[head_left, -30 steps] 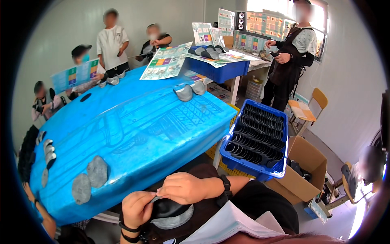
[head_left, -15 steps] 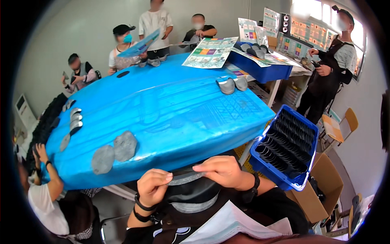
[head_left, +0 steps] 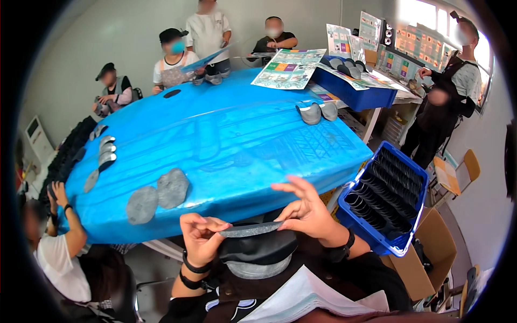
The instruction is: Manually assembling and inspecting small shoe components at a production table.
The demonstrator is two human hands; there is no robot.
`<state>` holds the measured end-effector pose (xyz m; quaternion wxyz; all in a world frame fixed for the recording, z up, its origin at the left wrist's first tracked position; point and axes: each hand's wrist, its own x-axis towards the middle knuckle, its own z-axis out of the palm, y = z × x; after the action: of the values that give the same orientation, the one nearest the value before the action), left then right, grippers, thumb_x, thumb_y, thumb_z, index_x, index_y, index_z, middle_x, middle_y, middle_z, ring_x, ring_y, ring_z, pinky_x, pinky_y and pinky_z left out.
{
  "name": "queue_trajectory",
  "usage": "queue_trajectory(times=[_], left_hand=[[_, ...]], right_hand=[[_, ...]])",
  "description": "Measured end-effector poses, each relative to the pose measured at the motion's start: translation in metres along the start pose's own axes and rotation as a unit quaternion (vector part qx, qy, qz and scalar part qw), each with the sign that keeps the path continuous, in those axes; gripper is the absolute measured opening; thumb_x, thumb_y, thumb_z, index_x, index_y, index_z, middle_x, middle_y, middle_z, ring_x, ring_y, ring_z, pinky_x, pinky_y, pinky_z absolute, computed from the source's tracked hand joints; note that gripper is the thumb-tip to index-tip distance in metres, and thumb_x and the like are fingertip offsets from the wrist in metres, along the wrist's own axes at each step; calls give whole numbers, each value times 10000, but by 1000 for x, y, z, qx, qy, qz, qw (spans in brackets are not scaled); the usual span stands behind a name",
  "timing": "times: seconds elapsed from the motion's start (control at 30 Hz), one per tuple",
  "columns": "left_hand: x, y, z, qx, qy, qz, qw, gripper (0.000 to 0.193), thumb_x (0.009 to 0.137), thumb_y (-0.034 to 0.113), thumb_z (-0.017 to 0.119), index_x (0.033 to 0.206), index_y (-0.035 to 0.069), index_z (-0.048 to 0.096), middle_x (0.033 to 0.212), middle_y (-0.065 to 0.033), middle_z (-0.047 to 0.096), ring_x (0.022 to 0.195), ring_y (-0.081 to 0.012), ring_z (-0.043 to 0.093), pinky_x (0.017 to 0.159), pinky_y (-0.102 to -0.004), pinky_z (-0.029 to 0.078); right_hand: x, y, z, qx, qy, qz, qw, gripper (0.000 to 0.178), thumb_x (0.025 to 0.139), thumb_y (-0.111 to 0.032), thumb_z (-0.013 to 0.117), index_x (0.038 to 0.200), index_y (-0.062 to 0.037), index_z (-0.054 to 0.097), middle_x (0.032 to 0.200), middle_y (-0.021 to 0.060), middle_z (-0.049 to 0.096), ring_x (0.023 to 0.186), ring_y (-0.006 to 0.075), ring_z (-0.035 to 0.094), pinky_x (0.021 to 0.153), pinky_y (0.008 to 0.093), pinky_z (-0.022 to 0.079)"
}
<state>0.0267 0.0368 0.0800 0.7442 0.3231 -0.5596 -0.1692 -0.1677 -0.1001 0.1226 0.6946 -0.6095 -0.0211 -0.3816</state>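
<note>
A soft black cup-shaped pad [head_left: 257,248] with grey edges spans the space between my hands, in front of my dark apron. My left hand [head_left: 202,237] pinches the left end of its upper grey edge between thumb and fingers. At the right end of that edge, my right hand [head_left: 308,216] holds on with the thumb low against it, while other fingers stretch up and apart. The lower grey edge hangs in a curve below the black middle. Two flat grey rounded pieces, one of them a grey disc [head_left: 173,188], lie on the blue-covered table [head_left: 226,156] beyond my left hand.
A blue crate [head_left: 385,199] of stacked black curved pieces stands right, above a cardboard box [head_left: 431,258]. White paper [head_left: 307,299] lies against my front. Similar grey-black pads [head_left: 316,112] sit on the table. A co-worker [head_left: 64,253] works at left; several others are around the far side.
My right hand's fingers have lifted and spread away from the pad's upper edge, its thumb staying at the corner. The edge now bends upward more. The view has shifted slightly.
</note>
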Motion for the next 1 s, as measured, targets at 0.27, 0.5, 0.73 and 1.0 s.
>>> queue_trajectory(times=[0.27,0.5,0.73,1.0], left_hand=[[5,-3,0,-49,55,-49,996,472,663,-126,611,978,42,302,740,-106,579,754,-211,601,726,-326,491],[12,2,6,-83,59,-76,992,522,671,-123,603,1053,56,297,752,-89,551,774,-195,586,742,-309,482],[10,0,-2,109,54,-33,992,456,689,-84,608,1082,37,410,780,-69,572,751,-156,579,703,-272,467],[47,25,29,392,-122,84,908,405,646,37,696,1008,24,515,923,-128,591,809,-244,595,701,-299,475]], right_hand=[[0,2,-15,-143,-90,74,983,536,727,72,572,1209,-44,368,812,84,579,847,159,580,754,274,460],[-7,26,-25,-203,-65,-63,975,344,754,57,542,1061,-18,404,848,91,564,867,168,584,740,285,464],[12,10,0,-541,-68,-124,829,598,685,-48,629,1192,16,316,1114,232,443,1022,357,469,832,371,407],[22,24,27,-497,-91,-179,844,340,746,-55,553,1066,27,473,947,163,552,862,326,531,736,376,429]])
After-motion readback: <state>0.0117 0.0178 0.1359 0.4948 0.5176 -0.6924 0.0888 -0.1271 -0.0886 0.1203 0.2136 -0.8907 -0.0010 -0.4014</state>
